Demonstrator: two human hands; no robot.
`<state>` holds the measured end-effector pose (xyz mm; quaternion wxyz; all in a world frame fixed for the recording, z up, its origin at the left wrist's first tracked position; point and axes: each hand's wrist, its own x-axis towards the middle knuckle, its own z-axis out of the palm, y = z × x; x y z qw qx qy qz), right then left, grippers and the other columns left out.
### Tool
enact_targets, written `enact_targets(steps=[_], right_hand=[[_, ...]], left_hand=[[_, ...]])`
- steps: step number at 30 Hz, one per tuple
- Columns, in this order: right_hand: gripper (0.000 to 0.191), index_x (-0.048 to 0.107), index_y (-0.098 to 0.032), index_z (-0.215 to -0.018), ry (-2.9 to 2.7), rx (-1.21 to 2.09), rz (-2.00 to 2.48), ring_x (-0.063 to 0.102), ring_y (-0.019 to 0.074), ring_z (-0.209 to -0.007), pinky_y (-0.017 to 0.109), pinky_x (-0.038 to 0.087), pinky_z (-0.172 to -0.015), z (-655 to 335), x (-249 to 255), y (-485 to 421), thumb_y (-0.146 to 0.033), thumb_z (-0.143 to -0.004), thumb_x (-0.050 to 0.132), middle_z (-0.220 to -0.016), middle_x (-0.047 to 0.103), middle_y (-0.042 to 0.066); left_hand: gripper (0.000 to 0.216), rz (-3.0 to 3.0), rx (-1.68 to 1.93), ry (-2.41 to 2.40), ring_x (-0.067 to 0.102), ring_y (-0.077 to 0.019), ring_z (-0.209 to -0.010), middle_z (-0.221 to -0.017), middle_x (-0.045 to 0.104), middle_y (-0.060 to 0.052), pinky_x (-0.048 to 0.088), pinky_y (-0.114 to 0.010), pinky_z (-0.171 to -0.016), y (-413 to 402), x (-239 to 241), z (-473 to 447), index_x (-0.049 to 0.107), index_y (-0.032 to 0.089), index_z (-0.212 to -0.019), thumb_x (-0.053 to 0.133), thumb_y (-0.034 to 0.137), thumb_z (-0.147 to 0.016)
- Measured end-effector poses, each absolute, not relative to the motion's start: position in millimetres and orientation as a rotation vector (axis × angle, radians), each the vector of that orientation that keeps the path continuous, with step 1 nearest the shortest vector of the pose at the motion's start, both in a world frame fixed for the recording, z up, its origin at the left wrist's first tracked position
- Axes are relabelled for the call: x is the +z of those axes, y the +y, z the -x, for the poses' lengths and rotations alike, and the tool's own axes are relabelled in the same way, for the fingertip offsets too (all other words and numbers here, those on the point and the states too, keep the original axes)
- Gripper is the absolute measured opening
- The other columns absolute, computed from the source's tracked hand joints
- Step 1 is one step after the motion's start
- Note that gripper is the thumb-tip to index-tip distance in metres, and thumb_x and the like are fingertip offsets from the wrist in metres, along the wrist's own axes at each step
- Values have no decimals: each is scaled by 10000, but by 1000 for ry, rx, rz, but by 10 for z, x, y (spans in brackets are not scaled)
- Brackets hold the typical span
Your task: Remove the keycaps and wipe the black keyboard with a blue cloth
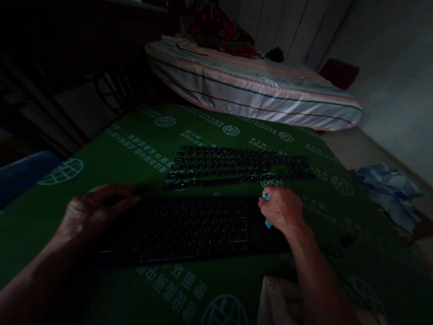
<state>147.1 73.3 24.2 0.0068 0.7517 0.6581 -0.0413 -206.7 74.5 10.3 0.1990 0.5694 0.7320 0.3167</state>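
Observation:
A black keyboard lies across the green table, its key area dark and partly showing bare key positions with pale outlines. My left hand grips the keyboard's left end, thumb and fingers curled at its upper corner. Over the upper right part of the keyboard, my right hand is closed around a small light-blue tool; its working end is hidden, so its kind is unclear. Just beyond the keyboard, loose black keycaps are laid out in rows, with a gap toward their right side.
The green printed sheet covers the table. A folded pale cloth lies near my right forearm, with a black cable beside it. Beyond the table stands a bed; crumpled blue-white material sits at the right.

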Motion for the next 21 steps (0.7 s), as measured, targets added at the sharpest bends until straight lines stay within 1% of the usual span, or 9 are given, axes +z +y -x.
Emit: enact_targets(steps=[4, 6, 9, 15, 19, 21], right_hand=[[233, 719, -234, -874, 2004, -194, -2417, 680, 222, -839, 277, 442, -651, -1461, 254, 748, -301, -785, 515, -889, 738, 85], [219, 719, -241, -846, 2004, -229, -2454, 679, 212, -827, 264, 436, -634, -1468, 245, 751, -316, -779, 525, -859, 738, 67], [223, 721, -254, -853, 2022, -223, -2478, 679, 206, -820, 257, 427, -616, -1472, 226, 749, -319, -781, 520, -835, 736, 52], [233, 727, -235, -835, 1993, -178, -2463, 680, 223, -819, 275, 433, -628, -1461, 227, 755, -305, -768, 514, -861, 739, 82], [226, 726, -249, -828, 2008, -276, -2480, 679, 199, -795, 255, 423, -612, -1471, 229, 761, -325, -771, 520, -824, 740, 47], [236, 728, -254, -851, 2013, -253, -2482, 679, 196, -801, 252, 423, -617, -1469, 225, 759, -328, -777, 516, -829, 740, 45]], left_hand=[[354, -1604, 895, 2027, 643, -275, -1012, -1080, 717, -34, 481, -354, -932, 732, 133, 2033, 698, 240, -770, 641, 520, -562], [342, -1635, 913, 2010, 650, -267, -993, -1070, 722, -31, 494, -341, -906, 737, 129, 2042, 697, 241, -759, 641, 521, -570], [362, -1657, 872, 2041, 655, -267, -979, -1084, 720, -30, 509, -330, -864, 753, 112, 2068, 705, 241, -775, 633, 540, -583], [348, -1613, 872, 2053, 651, -273, -997, -1072, 716, -28, 497, -352, -910, 752, 136, 2040, 698, 235, -775, 637, 512, -573], [335, -1625, 871, 2049, 652, -276, -980, -1057, 717, -29, 490, -374, -931, 744, 152, 2029, 698, 238, -767, 632, 507, -578], [341, -1619, 854, 2058, 650, -280, -986, -1065, 714, -33, 485, -383, -940, 748, 147, 2036, 701, 238, -770, 630, 510, -577]])
